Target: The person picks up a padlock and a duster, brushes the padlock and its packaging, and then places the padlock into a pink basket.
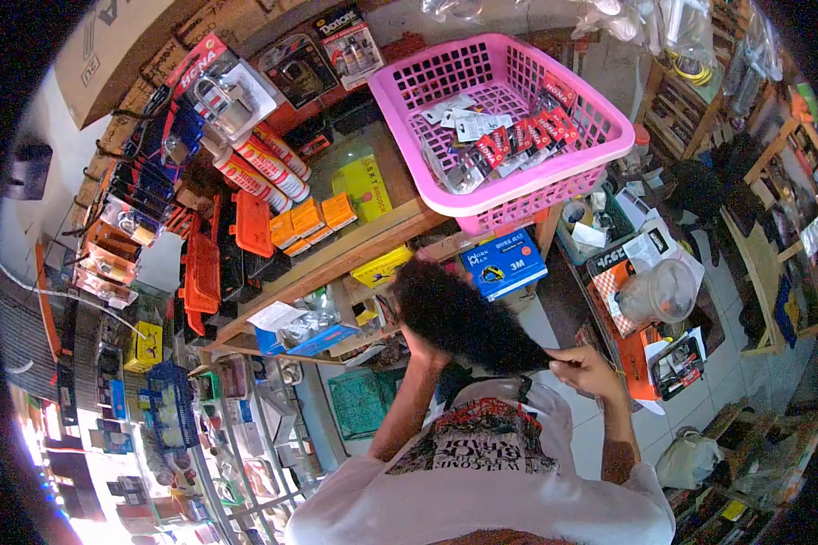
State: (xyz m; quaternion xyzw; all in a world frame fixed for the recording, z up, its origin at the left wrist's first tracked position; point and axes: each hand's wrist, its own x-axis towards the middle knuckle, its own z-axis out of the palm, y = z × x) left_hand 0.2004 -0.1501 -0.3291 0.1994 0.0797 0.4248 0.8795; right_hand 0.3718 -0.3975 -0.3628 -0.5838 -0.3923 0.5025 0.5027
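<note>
A bushy black duster [463, 318] hangs slantwise in front of my chest, its thick end to the upper left and its narrow end to the lower right. My right hand [589, 371] is closed on the narrow end, thumb and fingers pinched together. Against the thick end rests my left hand [420, 347]; the dark fibres hide most of its fingers, so their grip cannot be made out. Just beyond the duster are a blue 3M box [505, 263] and a yellow box [381, 267] under the counter's edge.
A pink basket [518, 202] with carded Hona packs stands on the glass-topped counter [359, 150]. Beside it are orange small boxes [309, 218], red-and-white tubes [262, 168] and carded padlocks [232, 104]. A plastic jar [659, 291] stands on the right. Wire shelving [245, 454] lies left.
</note>
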